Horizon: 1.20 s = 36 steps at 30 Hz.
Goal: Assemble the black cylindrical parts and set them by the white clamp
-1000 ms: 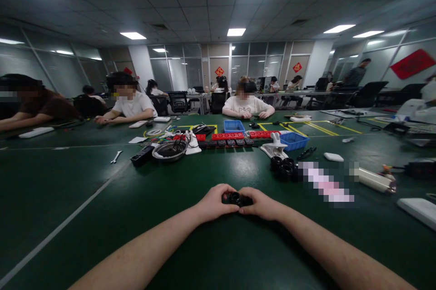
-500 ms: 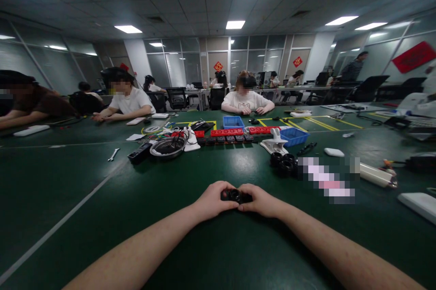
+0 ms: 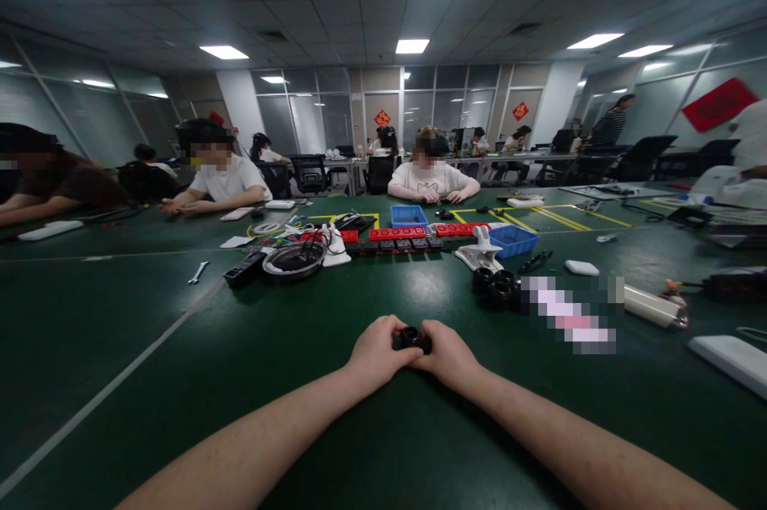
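Observation:
A small black round part (image 3: 411, 337) sits between my two hands, low over the green table (image 3: 180, 382). My left hand (image 3: 377, 352) grips its left side with curled fingers. My right hand (image 3: 447, 353) grips its right side, and the two hands touch in the middle. Most of the part is hidden by my fingers. A cluster of similar black round parts (image 3: 496, 288) lies on the table beyond my right hand.
Ahead stand a metal bowl (image 3: 295, 260), red and black blocks in rows (image 3: 400, 238), two blue bins (image 3: 409, 215), a white clamp-like tool (image 3: 479, 253) and a wrench (image 3: 198, 272). A white cylinder (image 3: 653, 307) lies right. Other people sit across the table.
My hands have closed in tighter on the black part, and less of it shows. The view has shifted slightly; the hands stay in the same spot on the table.

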Motion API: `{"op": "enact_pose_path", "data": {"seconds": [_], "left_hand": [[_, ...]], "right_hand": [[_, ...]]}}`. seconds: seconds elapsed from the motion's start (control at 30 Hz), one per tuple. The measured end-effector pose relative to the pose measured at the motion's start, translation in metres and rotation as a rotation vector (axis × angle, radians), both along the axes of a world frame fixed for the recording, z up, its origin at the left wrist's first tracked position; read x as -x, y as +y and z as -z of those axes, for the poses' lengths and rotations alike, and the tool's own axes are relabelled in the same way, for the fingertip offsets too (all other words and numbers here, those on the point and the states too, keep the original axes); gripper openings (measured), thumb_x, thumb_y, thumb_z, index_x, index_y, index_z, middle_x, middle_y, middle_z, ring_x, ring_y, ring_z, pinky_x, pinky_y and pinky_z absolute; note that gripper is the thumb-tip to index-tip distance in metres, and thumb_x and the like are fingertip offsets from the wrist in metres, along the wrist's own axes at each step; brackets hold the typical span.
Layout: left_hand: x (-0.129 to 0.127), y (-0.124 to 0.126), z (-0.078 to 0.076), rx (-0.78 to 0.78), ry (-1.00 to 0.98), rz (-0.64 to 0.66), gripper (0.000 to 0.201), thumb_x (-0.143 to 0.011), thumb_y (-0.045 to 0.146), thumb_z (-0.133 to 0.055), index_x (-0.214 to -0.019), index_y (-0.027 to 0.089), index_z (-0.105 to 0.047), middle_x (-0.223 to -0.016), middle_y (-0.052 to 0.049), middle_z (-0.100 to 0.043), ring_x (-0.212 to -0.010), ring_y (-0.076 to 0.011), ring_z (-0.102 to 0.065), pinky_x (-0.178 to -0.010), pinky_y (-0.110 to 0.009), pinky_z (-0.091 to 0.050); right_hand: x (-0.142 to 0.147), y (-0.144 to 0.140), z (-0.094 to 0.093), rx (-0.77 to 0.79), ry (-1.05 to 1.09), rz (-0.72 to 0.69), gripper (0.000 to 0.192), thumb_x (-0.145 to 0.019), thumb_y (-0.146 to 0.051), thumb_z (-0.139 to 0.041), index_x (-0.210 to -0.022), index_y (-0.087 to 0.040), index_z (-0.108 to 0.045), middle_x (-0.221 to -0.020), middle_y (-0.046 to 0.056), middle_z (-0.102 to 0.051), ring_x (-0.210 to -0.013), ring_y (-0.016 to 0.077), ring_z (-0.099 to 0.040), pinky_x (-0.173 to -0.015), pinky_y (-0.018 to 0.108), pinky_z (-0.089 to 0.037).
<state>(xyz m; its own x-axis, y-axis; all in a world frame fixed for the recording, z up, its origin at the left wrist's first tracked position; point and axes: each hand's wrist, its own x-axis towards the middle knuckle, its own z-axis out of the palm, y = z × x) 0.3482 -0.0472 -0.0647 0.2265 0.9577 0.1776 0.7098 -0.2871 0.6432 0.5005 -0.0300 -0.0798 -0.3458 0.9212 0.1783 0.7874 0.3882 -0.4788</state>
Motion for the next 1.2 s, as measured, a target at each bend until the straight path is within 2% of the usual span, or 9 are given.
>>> {"op": "enact_pose_path", "data": {"seconds": [0.13,0.23,0.3,0.4,0.47,0.57,0.7,0.93,1.2], "left_hand": [[-0.002,0.001,0.001,-0.026,0.002,-0.056,0.028,-0.062,0.037,-0.063,-0.079,0.018,-0.053,-0.08,-0.001,-0.051,-0.074,-0.0171,-0.049,-0.059,-0.024,-0.036],[0.001,0.003,-0.001,-0.03,-0.011,0.0,0.027,-0.062,0.035,-0.064,-0.08,0.017,-0.054,-0.079,-0.001,-0.051,-0.072,-0.0159,-0.048,-0.059,-0.023,-0.036],[0.006,0.005,-0.004,-0.01,-0.022,0.091,0.027,-0.062,0.033,-0.064,-0.081,0.017,-0.054,-0.079,0.0,-0.05,-0.07,-0.0147,-0.047,-0.059,-0.023,-0.036],[0.012,0.007,-0.008,0.039,-0.025,0.233,0.029,-0.062,0.034,-0.064,-0.083,0.017,-0.055,-0.078,0.001,-0.05,-0.069,-0.0135,-0.046,-0.059,-0.021,-0.036],[0.015,0.009,-0.009,0.066,-0.022,0.291,0.03,-0.062,0.035,-0.064,-0.084,0.017,-0.055,-0.078,0.001,-0.05,-0.067,-0.0129,-0.045,-0.057,-0.021,-0.036],[0.017,0.011,-0.009,0.095,-0.027,0.327,0.032,-0.062,0.036,-0.064,-0.087,0.017,-0.055,-0.078,0.001,-0.05,-0.066,-0.0125,-0.045,-0.056,-0.02,-0.035],[0.016,0.011,-0.008,0.116,-0.026,0.327,0.033,-0.062,0.037,-0.064,-0.088,0.017,-0.056,-0.079,0.0,-0.051,-0.067,-0.0127,-0.046,-0.055,-0.021,-0.035],[0.015,0.005,-0.013,0.094,-0.017,0.31,0.033,-0.062,0.039,-0.063,-0.087,0.017,-0.056,-0.079,0.0,-0.05,-0.067,-0.0133,-0.045,-0.056,-0.021,-0.035],[0.01,0.002,-0.012,0.071,0.0,0.218,0.034,-0.059,0.041,-0.065,-0.081,0.017,-0.054,-0.078,0.001,-0.049,-0.067,-0.0137,-0.045,-0.055,-0.021,-0.034]], "right_hand": [[0.005,-0.004,0.002,-0.104,-0.099,0.049,0.025,-0.063,-0.038,-0.06,-0.067,-0.017,-0.047,-0.069,0.001,-0.051,-0.062,0.0135,-0.045,-0.05,0.023,-0.026],[0.003,-0.003,0.0,-0.096,-0.097,0.014,0.031,-0.063,-0.044,-0.06,-0.073,-0.017,-0.05,-0.074,0.003,-0.052,-0.065,0.0154,-0.048,-0.053,0.024,-0.029],[-0.002,-0.001,-0.003,-0.064,-0.037,-0.076,0.04,-0.059,-0.045,-0.063,-0.084,-0.017,-0.052,-0.081,0.003,-0.053,-0.072,0.0173,-0.049,-0.059,0.025,-0.033],[-0.011,0.002,-0.01,0.012,0.053,-0.305,0.05,-0.058,-0.039,-0.067,-0.1,-0.019,-0.051,-0.092,0.004,-0.054,-0.084,0.0193,-0.049,-0.069,0.027,-0.036],[-0.017,0.005,-0.016,0.082,0.064,-0.422,0.041,-0.061,-0.034,-0.065,-0.098,-0.02,-0.054,-0.091,0.002,-0.055,-0.084,0.0186,-0.05,-0.071,0.027,-0.036],[-0.024,0.008,-0.02,0.17,0.071,-0.498,0.026,-0.066,-0.029,-0.062,-0.089,-0.018,-0.058,-0.086,0.001,-0.055,-0.081,0.0171,-0.05,-0.069,0.026,-0.037],[-0.026,0.011,-0.018,0.214,0.108,-0.498,0.02,-0.067,-0.027,-0.061,-0.083,-0.016,-0.058,-0.081,0.0,-0.053,-0.079,0.0163,-0.05,-0.068,0.025,-0.037],[-0.023,0.012,-0.012,0.254,0.16,-0.429,0.02,-0.063,-0.026,-0.064,-0.079,-0.016,-0.057,-0.076,-0.001,-0.052,-0.072,0.0143,-0.049,-0.062,0.023,-0.036],[-0.015,0.008,-0.011,0.163,0.07,-0.282,0.025,-0.055,-0.026,-0.07,-0.068,-0.015,-0.053,-0.067,-0.003,-0.049,-0.064,0.012,-0.045,-0.055,0.02,-0.031]]}}
